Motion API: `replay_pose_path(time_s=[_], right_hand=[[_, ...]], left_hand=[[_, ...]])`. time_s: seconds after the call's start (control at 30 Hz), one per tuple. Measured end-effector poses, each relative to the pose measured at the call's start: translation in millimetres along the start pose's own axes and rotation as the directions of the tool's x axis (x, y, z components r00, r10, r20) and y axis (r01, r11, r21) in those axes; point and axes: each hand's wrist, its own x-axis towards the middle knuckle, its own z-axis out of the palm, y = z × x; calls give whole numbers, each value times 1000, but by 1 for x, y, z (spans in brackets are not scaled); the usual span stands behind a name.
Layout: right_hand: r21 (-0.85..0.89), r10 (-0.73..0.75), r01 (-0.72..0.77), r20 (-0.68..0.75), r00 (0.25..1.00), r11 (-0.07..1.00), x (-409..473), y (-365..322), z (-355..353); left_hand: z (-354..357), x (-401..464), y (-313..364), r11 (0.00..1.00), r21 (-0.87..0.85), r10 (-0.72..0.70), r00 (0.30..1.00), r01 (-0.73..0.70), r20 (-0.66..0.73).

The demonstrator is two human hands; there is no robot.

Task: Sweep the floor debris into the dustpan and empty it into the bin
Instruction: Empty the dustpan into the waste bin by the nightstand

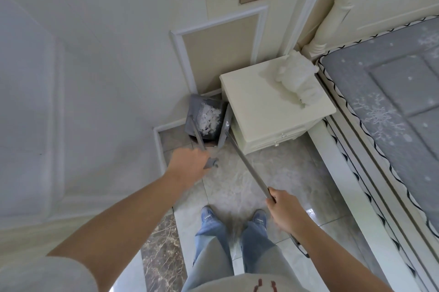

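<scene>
Looks like the sweeping is basically done here: the grey plastic long-handled dustpan [206, 117] is sitting tilted in the corner just left of the cream bedside cabinet [273, 111], and the white shredded-paper debris [209, 117] is already piled inside it. Left hand [190, 163] has a clenched grip on the top of the dustpan's handle; right hand [283, 211] is wrapped round the metal pole of the grey broom [247, 163], whose head is squeezed between the pan and the cabinet's side. I can't spot a bin for certain; there's something dark right under the pan, but it's too hidden to call. If I were doing this bit, I'd keep the pan tipped back so the scraps stay against its rear wall, draw the broom head out gently so it doesn't flick the light stuff over the lip, then lift straight and slow. Paper that fluffy probably floats off with any jerk. Worth a quick look at the marble-look floor tiles [237, 173] in front of the cabinet for strays before tipping it out.
</scene>
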Motion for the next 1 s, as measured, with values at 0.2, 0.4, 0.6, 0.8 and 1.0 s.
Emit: replay_pose_path(time_s=[0.2,0.4,0.6,0.8,1.0], right_hand=[[-68,4,-4,0,1000,998,8,-2,5],[-150,-22,22,-3,1000,989,9,0,8],[-207,-32,21,-46,998,978,5,4,8],[-225,-28,17,-46,999,974,12,10,4],[-248,-36,21,-59,998,969,8,17,6]], left_hand=[[13,-1,32,975,-181,-85,971,127,223],[9,22,46,715,-553,130,695,429,707],[33,36,47,271,-573,396,453,774,799],[63,31,47,-19,-503,594,415,864,689],[88,36,58,-194,-424,658,438,884,612]])
